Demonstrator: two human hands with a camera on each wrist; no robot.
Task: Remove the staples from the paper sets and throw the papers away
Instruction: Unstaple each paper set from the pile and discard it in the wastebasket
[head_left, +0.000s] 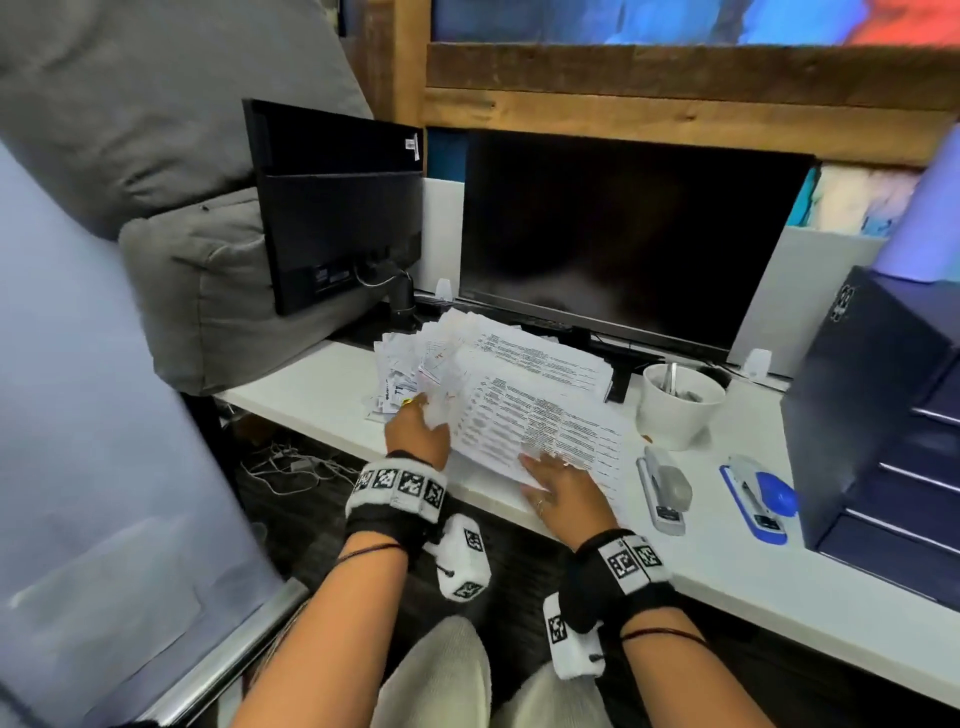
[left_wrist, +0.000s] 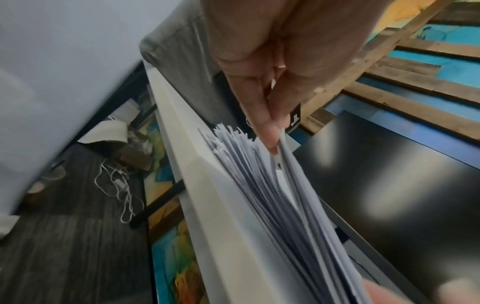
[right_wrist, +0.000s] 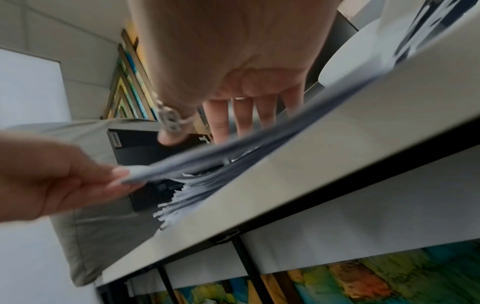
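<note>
Both forearms reach forward from the lap to the white worktop. The right hand lies flat, fingers straight, pressing on the paper stack near the worktop's front edge. The left hand pinches the lifted left corner of the top sheets between thumb and fingers.

Paper sets: thick fanned stack of printed white sheets, centre frame, lying on the white surface, left corner lifted.
</note>
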